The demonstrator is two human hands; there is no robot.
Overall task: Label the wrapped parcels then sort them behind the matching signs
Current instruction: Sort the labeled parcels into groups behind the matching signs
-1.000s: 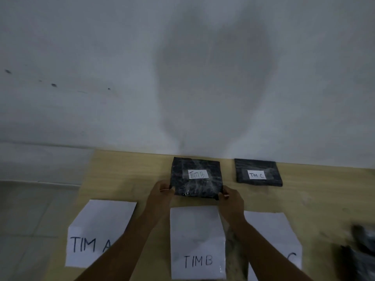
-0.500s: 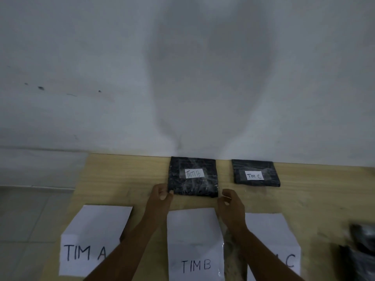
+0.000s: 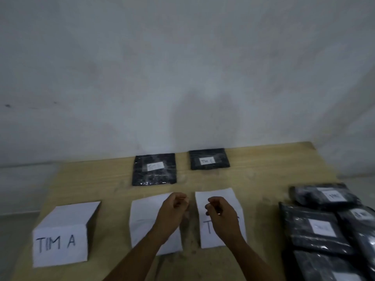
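**Two parcels placed, a stack to go**

Head view: your left hand and right hand hover at lower centre over the middle sign and the right sign. The fingers of both are loosely curled and hold nothing. At mid-frame behind those signs lie the left parcel and the TIM C parcel. The stack of parcels waits at lower right. They look flat, light and slick in glossy wrap, so grip one by opposite edges, clear of its paper label.
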